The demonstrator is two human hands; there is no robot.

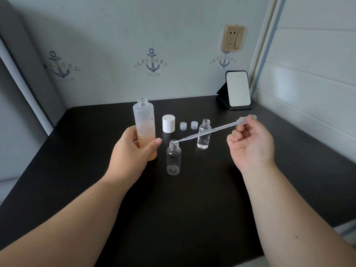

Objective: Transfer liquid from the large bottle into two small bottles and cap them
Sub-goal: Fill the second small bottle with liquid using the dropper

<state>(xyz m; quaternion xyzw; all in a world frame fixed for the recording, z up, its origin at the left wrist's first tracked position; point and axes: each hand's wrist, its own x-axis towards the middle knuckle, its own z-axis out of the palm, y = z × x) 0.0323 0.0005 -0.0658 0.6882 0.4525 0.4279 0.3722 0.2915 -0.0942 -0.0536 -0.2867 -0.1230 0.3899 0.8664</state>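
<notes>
Filling the near small bottle (173, 158): right hand (250, 143) pinches the pipette (208, 130) bulb, tip at its mouth, left hand (131, 149) grips the large bottle (144, 124); next, a squeeze.

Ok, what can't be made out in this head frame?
- Large bottle: lower front hidden by the left hand; red print too small to read.
- Pipette: bulb partly covered by right hand fingers; liquid inside unclear.
- Near small bottle: any liquid cannot be told.
- Mirror: reflection washed out.

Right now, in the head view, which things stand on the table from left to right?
Large bottle → white cap → empty small bottle → two small clear caps → partly filled small bottle → mirror.
</notes>
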